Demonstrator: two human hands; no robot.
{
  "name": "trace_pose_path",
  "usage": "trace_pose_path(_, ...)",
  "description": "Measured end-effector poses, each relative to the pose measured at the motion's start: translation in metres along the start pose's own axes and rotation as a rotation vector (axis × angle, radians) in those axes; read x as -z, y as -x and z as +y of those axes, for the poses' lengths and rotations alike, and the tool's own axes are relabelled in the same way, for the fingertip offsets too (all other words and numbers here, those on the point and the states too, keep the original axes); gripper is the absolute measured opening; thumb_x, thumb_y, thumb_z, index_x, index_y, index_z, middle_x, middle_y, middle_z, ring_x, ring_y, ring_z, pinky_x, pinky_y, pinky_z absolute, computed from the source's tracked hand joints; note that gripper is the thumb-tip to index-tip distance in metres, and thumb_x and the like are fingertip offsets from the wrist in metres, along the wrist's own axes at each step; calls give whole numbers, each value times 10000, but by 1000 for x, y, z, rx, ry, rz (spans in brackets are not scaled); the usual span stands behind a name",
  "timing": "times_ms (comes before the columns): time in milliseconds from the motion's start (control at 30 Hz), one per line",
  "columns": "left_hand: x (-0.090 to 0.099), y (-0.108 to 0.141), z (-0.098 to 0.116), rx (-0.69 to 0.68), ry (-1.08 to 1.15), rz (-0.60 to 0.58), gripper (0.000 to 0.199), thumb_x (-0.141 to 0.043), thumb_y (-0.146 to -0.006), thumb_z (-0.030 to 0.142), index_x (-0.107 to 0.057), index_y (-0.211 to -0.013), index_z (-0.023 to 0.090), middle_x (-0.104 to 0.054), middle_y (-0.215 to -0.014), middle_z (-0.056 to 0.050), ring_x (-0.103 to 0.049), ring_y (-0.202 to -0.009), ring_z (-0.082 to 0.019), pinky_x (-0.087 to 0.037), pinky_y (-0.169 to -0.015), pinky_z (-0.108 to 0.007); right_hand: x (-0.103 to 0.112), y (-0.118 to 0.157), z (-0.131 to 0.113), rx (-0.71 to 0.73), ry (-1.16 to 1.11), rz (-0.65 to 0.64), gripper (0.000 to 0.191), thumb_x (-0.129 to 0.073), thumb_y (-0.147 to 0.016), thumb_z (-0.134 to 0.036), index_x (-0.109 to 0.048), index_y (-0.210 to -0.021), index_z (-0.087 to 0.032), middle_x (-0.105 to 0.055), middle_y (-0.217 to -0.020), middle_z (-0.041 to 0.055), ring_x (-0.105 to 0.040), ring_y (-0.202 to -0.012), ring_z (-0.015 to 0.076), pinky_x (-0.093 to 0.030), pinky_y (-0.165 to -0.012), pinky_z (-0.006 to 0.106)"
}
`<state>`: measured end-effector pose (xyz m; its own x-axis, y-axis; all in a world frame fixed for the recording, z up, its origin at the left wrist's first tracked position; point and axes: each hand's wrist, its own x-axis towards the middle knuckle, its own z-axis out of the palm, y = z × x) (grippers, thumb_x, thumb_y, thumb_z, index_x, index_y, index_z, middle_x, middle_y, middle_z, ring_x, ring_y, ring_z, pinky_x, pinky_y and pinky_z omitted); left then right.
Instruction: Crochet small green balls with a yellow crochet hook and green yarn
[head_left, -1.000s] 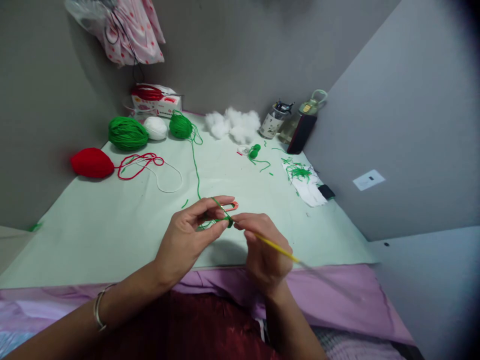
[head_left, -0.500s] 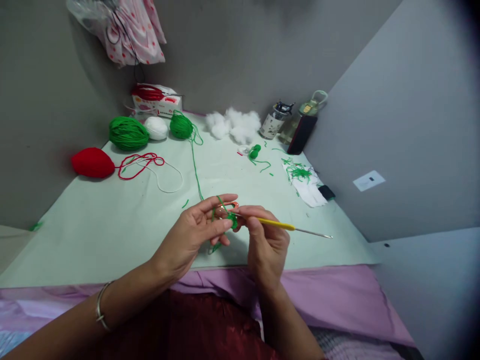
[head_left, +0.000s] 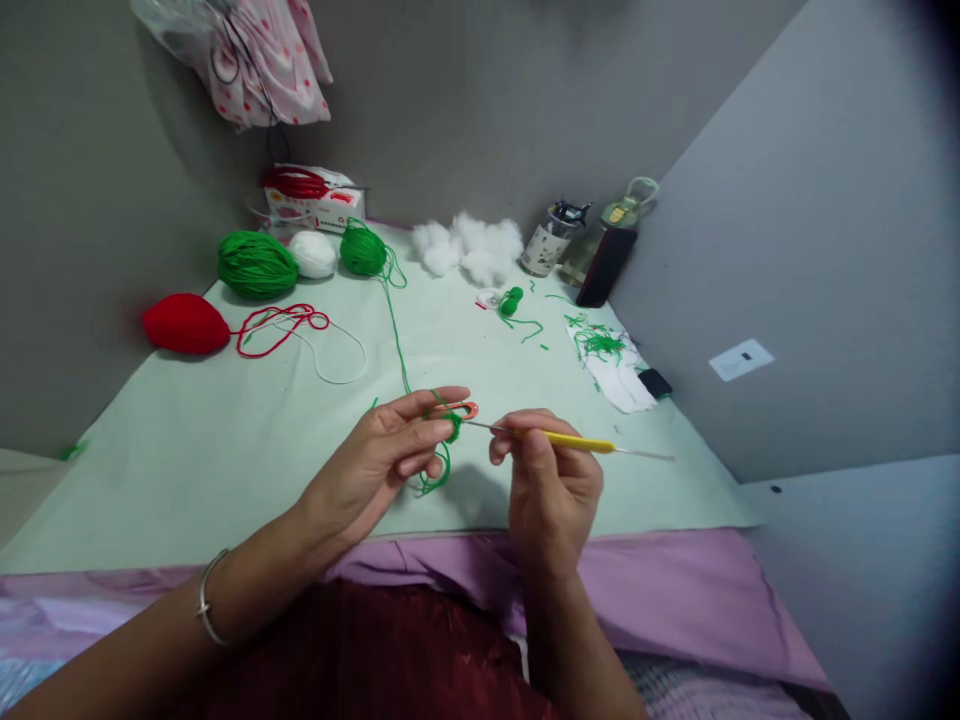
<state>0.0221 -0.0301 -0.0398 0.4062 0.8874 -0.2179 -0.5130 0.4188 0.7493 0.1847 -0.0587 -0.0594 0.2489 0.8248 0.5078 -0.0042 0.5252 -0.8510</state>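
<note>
Pinching green crochet (head_left: pixel 454 429): left hand (head_left: pixel 371 457); right hand (head_left: pixel 553 490) just beside crochet (clamped on yellow hook (head_left: pixel 581 441)).

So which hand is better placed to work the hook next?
Probably the right hand: it holds the yellow-handled hook, whose metal shaft reaches toward the small green piece. The left hand looks busy pinching that piece.

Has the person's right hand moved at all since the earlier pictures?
Yes. The right hand, holding the yellow-handled crochet hook, has shifted toward the picture's right, nearer the white wall plate.
</note>
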Motion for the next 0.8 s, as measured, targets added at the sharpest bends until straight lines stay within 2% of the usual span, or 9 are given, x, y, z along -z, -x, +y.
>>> trace_pose_path(100,0,2,-4,-79,-119,-16,297,-864,-819,200,-839,-1113,238,-747,-906,-13,-647,-759,-93,-520,-704,-173,-4,-2,0,-40,-29,-70,161,-648,-1006,-229,-806,-994,-256,-769,-939,33,-672,-758,146,-565,-693,311)
trace_pose_path(300,-1,8,-7,-131,-157,29,462,-879,-809,202,-778,-1254,276,-764,-1024,-27,-699,-965,-168,-534,-895,-276,-2,0,5,-106,-56,-74,159,-656,-1005,-238,-812,-1015,-270,-777,-939,11,-666,-717,113,-560,-705,282)
trace_pose_path(433,0,9,-6,-154,-199,55,402,-864,-827,235,-803,-1221,284,-668,-912,6,-631,-859,-142,-514,-796,-250,-1,-2,5,-160,-124,-66,156,-651,-1008,-304,-790,-994,-235,-787,-932,36,-703,-711,135,-596,-685,296)
trace_pose_path(600,2,10,-4,-137,-237,25,322,-852,-842,265,-830,-1162,298,-629,-901,5,-580,-833,-136,-481,-737,-236,0,-5,1,-172,-145,-60,205,-617,-1022,-360,-720,-942,-202,-784,-849,46,-682,-622,133,-598,-603,283)
trace_pose_path(800,3,11,-1,-161,-296,32,297,-840,-843,257,-841,-1138,297,-625,-887,-2,-562,-819,-133,-471,-712,-221,3,-1,-4,-73,-62,-86,195,-544,-1064,-282,-724,-1025,-217,-803,-933,43,-731,-693,140,-629,-666,301)
